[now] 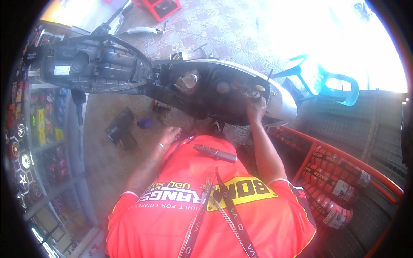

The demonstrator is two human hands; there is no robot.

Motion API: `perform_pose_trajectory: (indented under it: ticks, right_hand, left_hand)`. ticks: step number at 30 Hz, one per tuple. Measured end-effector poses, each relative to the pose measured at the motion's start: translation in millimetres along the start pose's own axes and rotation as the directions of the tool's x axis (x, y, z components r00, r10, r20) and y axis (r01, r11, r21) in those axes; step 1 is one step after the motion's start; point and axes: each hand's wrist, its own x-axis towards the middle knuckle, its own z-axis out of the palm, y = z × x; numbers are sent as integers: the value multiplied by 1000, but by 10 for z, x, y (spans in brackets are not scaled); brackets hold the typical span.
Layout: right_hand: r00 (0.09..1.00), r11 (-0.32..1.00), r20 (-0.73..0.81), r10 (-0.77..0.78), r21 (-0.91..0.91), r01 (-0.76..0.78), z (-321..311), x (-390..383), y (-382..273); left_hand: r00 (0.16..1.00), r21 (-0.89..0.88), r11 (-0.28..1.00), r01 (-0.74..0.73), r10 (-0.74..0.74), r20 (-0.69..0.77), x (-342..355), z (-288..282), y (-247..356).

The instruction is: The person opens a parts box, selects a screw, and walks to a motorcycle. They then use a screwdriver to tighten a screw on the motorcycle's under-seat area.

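Note:
A motor scooter (282,105) stands crosswise in front of me, its seat (92,64) tipped up with the underside showing at the left. In the open storage compartment (206,81) lies a crumpled pale paper or cloth (188,81). My right hand (256,106) reaches to the compartment's tail end, fingers curled in beside a small pale oval piece (260,88). What those fingers grip is too blurred to make out. Close to my lap, my left hand (172,134) is loosely closed, apart from the scooter, with nothing visible in it.
A turquoise plastic chair (342,88) stands beyond the tail. Red-wrapped tires (329,176) fill an orange-framed rack (359,167) at right. Shelves of parts (47,124) line the left. A dark part (120,127) lies on the floor. A dark cylinder (215,153) hangs on my lanyard.

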Motion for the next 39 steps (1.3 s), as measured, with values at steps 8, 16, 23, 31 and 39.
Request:
perform_pose_trajectory:
  ticks: [8,16,23,31,39]
  right_hand:
    - [926,933,220,308,122,-339,-126,202,-42]
    - [855,736,386,347,453,-503,9,247,83]
    - [809,659,436,395,479,-580,48,307,111]
    - [925,928,76,372,-42,-369,184,209,139]
    - [976,973,-154,153,195,-121,-143,69,-156]
  left_hand:
    - [999,105,994,-31,27,34,186,150,384]
    - [997,130,989,-63,58,44,337,133,555]
    - [996,127,991,-45,36,78,506,59,608]
    - [993,121,992,-26,11,119,644,-130,633]
    - [989,67,998,-2,-8,146,765,-395,552]
